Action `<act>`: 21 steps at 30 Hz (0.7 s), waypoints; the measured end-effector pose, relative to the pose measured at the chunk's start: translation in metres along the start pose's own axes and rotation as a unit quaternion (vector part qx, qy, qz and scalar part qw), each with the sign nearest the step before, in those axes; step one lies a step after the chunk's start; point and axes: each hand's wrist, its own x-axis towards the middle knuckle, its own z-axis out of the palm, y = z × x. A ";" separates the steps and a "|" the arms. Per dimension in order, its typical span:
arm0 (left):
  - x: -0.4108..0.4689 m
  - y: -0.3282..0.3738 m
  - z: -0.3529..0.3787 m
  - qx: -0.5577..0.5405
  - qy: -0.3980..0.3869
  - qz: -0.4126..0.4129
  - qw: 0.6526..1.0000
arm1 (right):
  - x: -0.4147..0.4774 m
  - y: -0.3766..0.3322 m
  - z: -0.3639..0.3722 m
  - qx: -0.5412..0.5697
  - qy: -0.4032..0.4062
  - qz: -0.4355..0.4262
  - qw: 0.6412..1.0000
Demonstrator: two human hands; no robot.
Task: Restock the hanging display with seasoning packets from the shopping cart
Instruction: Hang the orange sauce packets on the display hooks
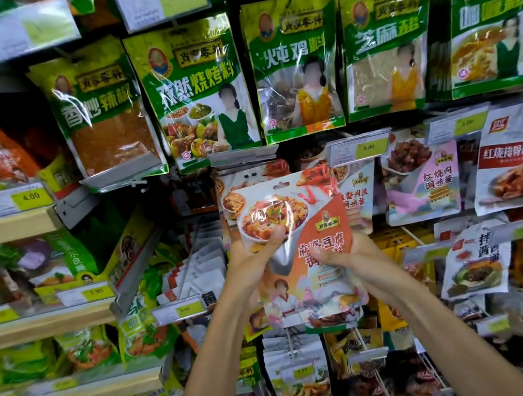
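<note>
While both hands hold one packet [299, 216] up before the hanging rows, its hang slot [281, 184] sits just below and right of the grey tag [243, 155], not yet on any peg; the peg itself cannot be made out behind the tag. Left hand [252, 262], below the tag, pinches the packet's left edge, thumb [275, 234] pressed on the printed bowl, other fingers hidden behind the film. Right hand [347, 256], below and right of the tag, grips the lower right edge with its thumb laid across the front; its other fingers are likewise hidden. Hung packets [230, 198] show directly under the tag, behind the held one. Cart: not in view. Likely risks: the tilted packet may meet the peg off-slot and buckle, since the film looks limp and is held low; its top edge may knock the tag upward; neighbouring packets [358, 198] right of the tag may be dragged off should the hands swing wide
</note>
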 end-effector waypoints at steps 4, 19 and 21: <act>0.005 -0.002 -0.008 -0.006 -0.019 0.004 1.000 | 0.001 0.001 0.006 -0.059 0.008 -0.010 0.998; 0.063 -0.007 -0.049 0.021 -0.008 0.004 1.000 | 0.075 -0.071 -0.046 -0.532 0.351 -0.392 0.663; 0.066 -0.011 -0.052 0.015 -0.005 -0.010 1.000 | 0.084 -0.068 -0.050 -0.557 0.350 -0.394 0.642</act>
